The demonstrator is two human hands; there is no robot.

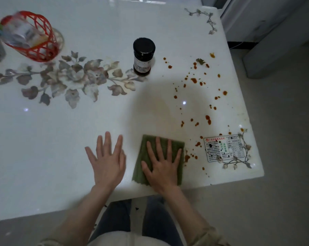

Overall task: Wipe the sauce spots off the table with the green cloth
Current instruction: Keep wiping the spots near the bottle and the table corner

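Green cloth [145,153] under right hand [163,167]; sticker [224,148] print unreadable.

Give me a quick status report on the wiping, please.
Right hand flat on green cloth, left hand open on table. Sauce spots unwiped. Jar beside spots.

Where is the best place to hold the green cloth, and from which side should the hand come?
From above: the cloth lies flat on the table, so nothing offers a pinch. The right hand already rests spread on its middle. Probably press there, palm down, keeping it flat for wiping.
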